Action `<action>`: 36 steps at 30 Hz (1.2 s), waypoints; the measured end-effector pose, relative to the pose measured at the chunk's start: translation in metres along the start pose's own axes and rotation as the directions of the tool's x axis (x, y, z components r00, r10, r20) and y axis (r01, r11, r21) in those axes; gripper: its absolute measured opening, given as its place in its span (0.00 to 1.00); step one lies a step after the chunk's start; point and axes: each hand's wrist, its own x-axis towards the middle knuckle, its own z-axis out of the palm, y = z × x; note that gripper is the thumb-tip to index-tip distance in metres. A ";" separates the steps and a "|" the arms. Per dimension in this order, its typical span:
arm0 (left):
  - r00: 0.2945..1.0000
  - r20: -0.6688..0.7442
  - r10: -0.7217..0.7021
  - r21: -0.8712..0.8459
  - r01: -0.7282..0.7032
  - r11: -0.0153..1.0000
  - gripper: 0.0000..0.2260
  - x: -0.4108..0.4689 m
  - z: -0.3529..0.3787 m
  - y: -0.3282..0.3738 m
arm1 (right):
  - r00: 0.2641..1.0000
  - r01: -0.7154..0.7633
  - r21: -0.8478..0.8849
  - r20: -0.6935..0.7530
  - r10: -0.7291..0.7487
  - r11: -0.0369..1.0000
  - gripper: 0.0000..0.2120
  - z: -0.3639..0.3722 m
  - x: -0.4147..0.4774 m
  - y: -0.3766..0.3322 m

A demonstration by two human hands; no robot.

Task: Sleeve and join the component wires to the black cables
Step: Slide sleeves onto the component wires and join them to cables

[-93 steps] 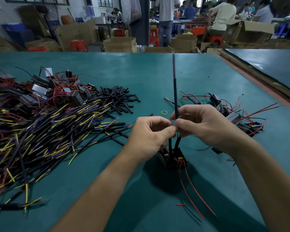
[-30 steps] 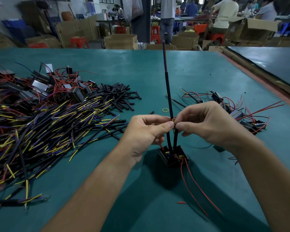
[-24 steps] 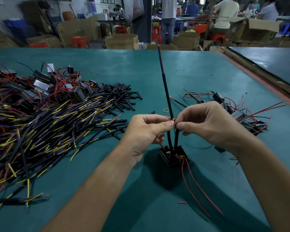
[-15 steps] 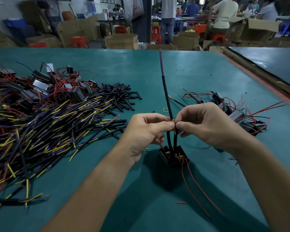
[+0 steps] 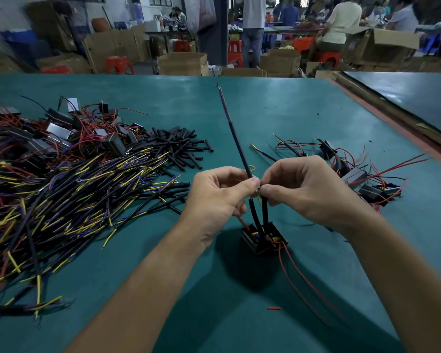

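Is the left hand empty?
No: the left hand pinches the long black cable, the right hand the yellow wire end beside it.

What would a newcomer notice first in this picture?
At the centre, the left hand and the right hand pinch thin wires above a small black component on the green table. A long black cable rises from between them, and a big heap of cables covers the table's left side.

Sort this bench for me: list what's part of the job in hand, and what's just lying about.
In hand:
left hand, pinching the black cable
right hand, pinching a sleeved wire
component under them

Lying about:
cable pile
loose sleeves
other components
red scrap
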 end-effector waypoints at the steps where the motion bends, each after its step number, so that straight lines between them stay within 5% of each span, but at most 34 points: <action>1: 1.000 -0.003 0.000 0.002 0.000 1.000 0.02 0.000 -0.001 0.000 | 1.000 0.001 -0.014 -0.006 -0.001 1.000 0.03 0.001 0.000 0.000; 16: 0.989 0.107 -0.103 0.093 0.093 0.991 0.08 0.002 -0.006 0.001 | 0.996 -0.079 -0.055 -0.048 0.077 0.995 0.05 0.002 0.002 0.006; 27: 0.986 0.047 -0.161 0.046 0.158 0.986 0.05 0.003 -0.006 0.000 | 0.999 0.044 -0.336 0.002 -0.046 0.941 0.04 -0.001 -0.002 0.001; 36: 0.981 0.059 -0.183 0.040 0.180 0.983 0.09 0.003 -0.008 0.004 | 0.997 0.063 -0.188 0.054 -0.054 0.980 0.03 0.000 -0.005 -0.005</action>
